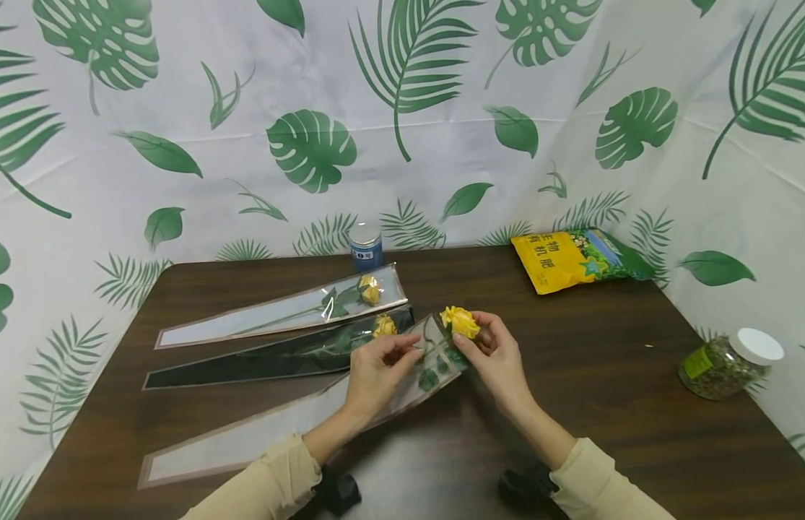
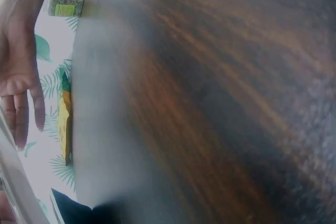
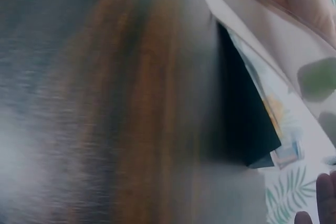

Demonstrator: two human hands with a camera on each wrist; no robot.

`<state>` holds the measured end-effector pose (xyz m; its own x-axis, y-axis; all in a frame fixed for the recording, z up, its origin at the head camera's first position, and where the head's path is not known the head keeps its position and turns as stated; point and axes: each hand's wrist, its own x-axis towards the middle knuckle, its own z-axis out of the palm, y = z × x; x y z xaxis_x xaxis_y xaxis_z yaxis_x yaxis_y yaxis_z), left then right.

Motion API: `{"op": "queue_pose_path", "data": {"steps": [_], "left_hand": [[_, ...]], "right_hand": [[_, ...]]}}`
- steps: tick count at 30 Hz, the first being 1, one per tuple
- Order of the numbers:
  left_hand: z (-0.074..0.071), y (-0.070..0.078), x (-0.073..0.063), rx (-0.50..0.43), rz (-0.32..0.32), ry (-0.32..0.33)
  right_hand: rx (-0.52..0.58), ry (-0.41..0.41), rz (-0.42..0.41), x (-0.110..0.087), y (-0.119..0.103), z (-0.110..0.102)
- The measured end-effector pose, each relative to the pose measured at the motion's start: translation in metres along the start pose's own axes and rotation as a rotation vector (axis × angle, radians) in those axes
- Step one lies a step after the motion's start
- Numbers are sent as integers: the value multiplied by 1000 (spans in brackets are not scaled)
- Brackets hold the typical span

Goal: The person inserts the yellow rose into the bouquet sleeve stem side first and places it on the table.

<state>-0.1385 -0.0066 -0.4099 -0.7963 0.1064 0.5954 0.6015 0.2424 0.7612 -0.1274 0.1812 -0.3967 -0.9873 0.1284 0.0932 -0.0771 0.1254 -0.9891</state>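
A yellow rose is partly inside a long tapered flower sleeve, its bloom out past the wide end and green leaves showing through the clear front. My left hand pinches the sleeve near that end. Just below the bloom, my right hand holds the rose with thumb and fingers. The sleeve's wide end is lifted towards me, as the right wrist view shows with the sleeve's pale back over the table. Behind it lie a black sleeve and a white sleeve, each with a yellow rose inside.
A blue can stands at the table's back edge. To the right of it lies a yellow bag with printed characters. A clear jar with a white lid and dried green contents is on its side at the right edge.
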Motion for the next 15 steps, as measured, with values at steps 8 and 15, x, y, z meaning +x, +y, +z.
{"op": "queue_pose_path", "data": {"steps": [8,15], "left_hand": [[-6,27,8,18,-51,-19],[-9,41,11,14,-48,-37]], "right_hand": [[-73,-95,-62,-9,9,0],[-28,-140,-77,-9,7,-2]]}}
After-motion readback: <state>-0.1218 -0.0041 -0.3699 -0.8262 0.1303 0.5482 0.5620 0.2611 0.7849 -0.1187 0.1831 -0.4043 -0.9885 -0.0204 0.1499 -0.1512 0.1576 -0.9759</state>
